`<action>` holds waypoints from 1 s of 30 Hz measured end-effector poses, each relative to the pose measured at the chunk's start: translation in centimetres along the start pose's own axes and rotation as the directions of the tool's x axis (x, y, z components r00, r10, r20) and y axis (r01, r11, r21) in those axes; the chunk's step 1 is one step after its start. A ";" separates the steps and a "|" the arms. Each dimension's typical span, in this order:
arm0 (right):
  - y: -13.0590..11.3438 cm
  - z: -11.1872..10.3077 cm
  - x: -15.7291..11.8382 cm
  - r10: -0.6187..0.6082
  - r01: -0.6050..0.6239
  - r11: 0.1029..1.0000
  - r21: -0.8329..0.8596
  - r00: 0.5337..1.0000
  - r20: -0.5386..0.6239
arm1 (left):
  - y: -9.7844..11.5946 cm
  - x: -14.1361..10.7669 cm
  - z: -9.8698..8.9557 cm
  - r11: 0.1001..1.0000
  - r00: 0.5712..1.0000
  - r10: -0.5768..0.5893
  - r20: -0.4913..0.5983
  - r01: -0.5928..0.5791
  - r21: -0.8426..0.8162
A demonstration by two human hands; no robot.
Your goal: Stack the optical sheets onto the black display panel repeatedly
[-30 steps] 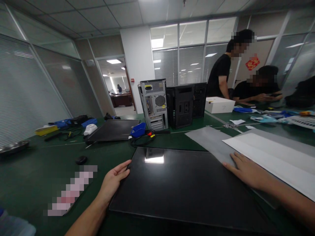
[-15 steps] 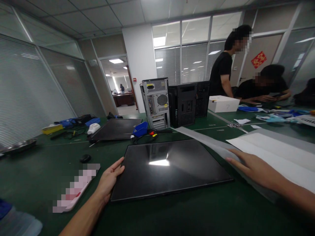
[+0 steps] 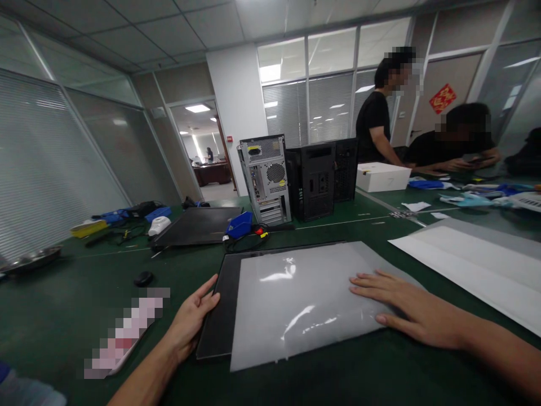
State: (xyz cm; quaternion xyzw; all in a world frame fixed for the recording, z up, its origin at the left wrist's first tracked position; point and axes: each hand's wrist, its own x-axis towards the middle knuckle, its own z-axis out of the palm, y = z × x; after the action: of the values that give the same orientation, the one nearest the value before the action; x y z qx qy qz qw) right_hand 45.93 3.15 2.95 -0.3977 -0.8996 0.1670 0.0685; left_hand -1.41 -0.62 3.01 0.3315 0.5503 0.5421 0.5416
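A flat black screen panel (image 3: 217, 316) lies on the green table before me, only its left strip and top edge uncovered. Over most of it rests a translucent whitish sheet (image 3: 291, 304), shifted to the right and overhanging the panel's front edge. My left hand (image 3: 192, 318) grips the panel's left edge, thumb on top, the lower fingers partly hidden. Flat on the right part of the sheet, my right hand (image 3: 397, 304) has its fingers stretched out. White sheets (image 3: 473, 265) lie to the right of that hand.
Behind the panel stand a silver computer case (image 3: 266, 180) and a black case (image 3: 315, 180), with a blue bin (image 3: 239, 224) nearby. A pink blurred item (image 3: 129, 332) and a black round object (image 3: 143, 278) lie left. Two people are at the far right, near a white box (image 3: 382, 177).
The translucent sheet, held up at the right edge before, now lies across the panel. My right hand has moved left and flattened on it. My left hand stays at the panel's edge.
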 end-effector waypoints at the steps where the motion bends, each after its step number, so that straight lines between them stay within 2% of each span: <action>1: -0.2 0.2 0.0 -0.001 0.001 1.000 0.009 1.000 -0.013 | 0.0 0.0 0.1 1.000 1.000 -0.006 0.002 0.006 0.003; 7: -1.9 1.4 1.0 -0.044 0.044 0.999 -0.025 0.999 -0.027 | -0.3 -0.1 0.7 0.998 0.998 -0.060 0.006 0.060 -0.006; 14: -2.8 1.6 1.2 -0.023 0.016 0.996 -0.087 0.996 -0.083 | -1.3 -0.1 1.2 0.999 0.999 -0.044 0.008 0.044 -0.022; 18: -2.1 1.8 1.1 -0.016 0.000 0.992 -0.128 0.992 -0.123 | -1.5 0.3 1.1 1.000 1.000 -0.025 0.011 0.025 -0.013; 21: 0.0 1.3 0.9 -0.024 -0.024 0.982 -0.190 0.969 -0.244 | -1.7 0.6 0.8 1.000 1.000 -0.019 -0.001 0.019 0.002; 23: 2.5 0.6 0.4 0.034 -0.146 0.956 -0.254 0.916 -0.399 | -1.8 0.8 0.7 1.000 1.000 -0.007 -0.017 0.007 0.001; 26: 7.7 -0.4 -1.4 0.215 -0.448 0.854 -0.265 0.767 -0.605 | -1.7 0.7 0.6 1.000 0.998 0.007 -0.057 -0.007 -0.006; 28: 11.5 -0.5 -3.3 0.362 -0.613 0.761 -0.211 0.672 -0.646 | -1.5 0.5 0.6 1.000 0.996 0.012 -0.089 -0.012 -0.005; 29: 13.2 -0.4 -4.2 0.427 -0.656 0.738 -0.158 0.635 -0.643 | -1.4 0.4 0.7 1.000 0.994 0.015 -0.105 -0.015 -0.005; 30: 14.5 -0.2 -5.1 0.474 -0.666 0.739 -0.100 0.620 -0.625 | -1.2 0.2 0.8 1.000 0.993 0.019 -0.121 -0.019 -0.004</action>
State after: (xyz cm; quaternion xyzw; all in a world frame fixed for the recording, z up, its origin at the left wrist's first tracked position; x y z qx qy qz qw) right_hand 59.50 8.57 -1.96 -0.7020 -0.6752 -0.0941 0.2059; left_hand -0.38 -0.45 1.94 0.3018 0.5773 0.5678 0.5031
